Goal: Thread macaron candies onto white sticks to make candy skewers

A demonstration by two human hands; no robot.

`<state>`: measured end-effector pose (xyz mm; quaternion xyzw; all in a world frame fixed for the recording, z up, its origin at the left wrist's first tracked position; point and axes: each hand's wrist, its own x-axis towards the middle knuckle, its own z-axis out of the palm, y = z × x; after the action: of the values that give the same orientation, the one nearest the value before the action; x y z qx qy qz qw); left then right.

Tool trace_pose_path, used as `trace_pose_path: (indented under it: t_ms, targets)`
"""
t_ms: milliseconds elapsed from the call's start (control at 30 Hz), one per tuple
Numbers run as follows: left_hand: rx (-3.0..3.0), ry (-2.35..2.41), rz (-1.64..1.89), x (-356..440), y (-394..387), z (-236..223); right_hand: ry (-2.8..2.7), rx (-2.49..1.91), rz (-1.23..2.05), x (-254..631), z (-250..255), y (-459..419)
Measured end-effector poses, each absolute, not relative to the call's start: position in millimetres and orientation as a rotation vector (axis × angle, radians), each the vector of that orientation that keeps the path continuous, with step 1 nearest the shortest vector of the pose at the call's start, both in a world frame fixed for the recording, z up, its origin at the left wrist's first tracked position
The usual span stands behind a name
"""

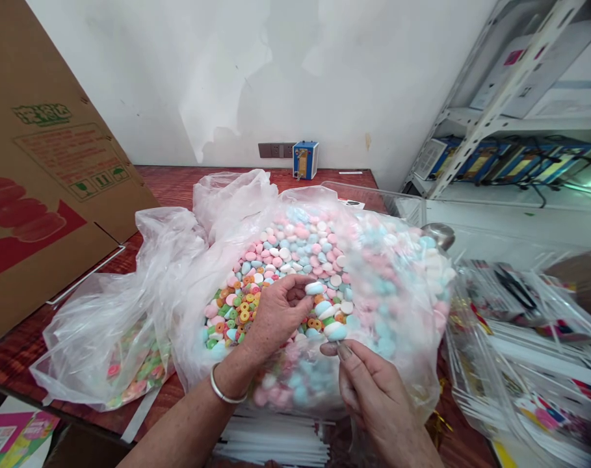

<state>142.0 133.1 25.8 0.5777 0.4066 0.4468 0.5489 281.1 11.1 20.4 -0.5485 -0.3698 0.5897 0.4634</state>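
Observation:
In the middle of the head view, my left hand pinches a round blue-and-white candy between thumb and fingers. Just below it, my right hand grips the lower end of a candy skewer, thumb on top. Blue-and-white candies are stacked along this skewer, tilted up toward my left hand; its stick is mostly hidden. Both hands are over an opened clear plastic bag filled with pink, white and blue candies. Small ring-shaped candies in yellow, orange and green lie near my left wrist.
A second plastic bag with colourful rings lies at left, beside a large cardboard box. White sticks lie at the front edge. Packaging bags fill the right side. A blue device stands by the wall; shelving is right.

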Motion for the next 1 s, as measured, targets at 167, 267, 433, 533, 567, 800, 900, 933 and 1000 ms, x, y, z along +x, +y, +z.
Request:
trace_pose_path:
  t_ms: [167,267,433,533,567,800,900,933,1000]
  targets:
    - [1.347,0.955,1.023,143.8,132.2,24.8,-0.899,-1.372,1.408,271.7,25.8,14.5]
    - [1.337,0.962,1.009,143.7,131.4,24.8,-0.914,-1.387,1.370,265.9,28.7,16.2]
    - [1.129,0.875,1.035,147.2,127.0,33.8,-1.138,-1.541,1.052,256.7,27.8,19.6]
    - [0.843,0.804,1.147,156.4,123.7,39.1,-1.345,-1.597,0.761,250.3,23.3,20.7]
    - [0.753,0.793,1.183,160.4,122.5,40.7,-1.399,-1.604,0.669,247.9,21.3,20.7]
    - [0.515,0.762,1.260,177.1,110.9,54.9,-1.643,-1.719,0.151,237.2,14.0,20.0]
    - [0.521,0.793,1.256,177.3,104.9,56.3,-1.706,-1.752,0.040,236.1,13.9,22.0]
    - [0.536,0.804,1.253,177.3,103.0,55.2,-1.725,-1.756,0.008,235.8,13.3,23.1]
    - [0.604,0.852,1.246,177.3,99.7,50.9,-1.753,-1.763,-0.053,235.4,11.8,26.3]
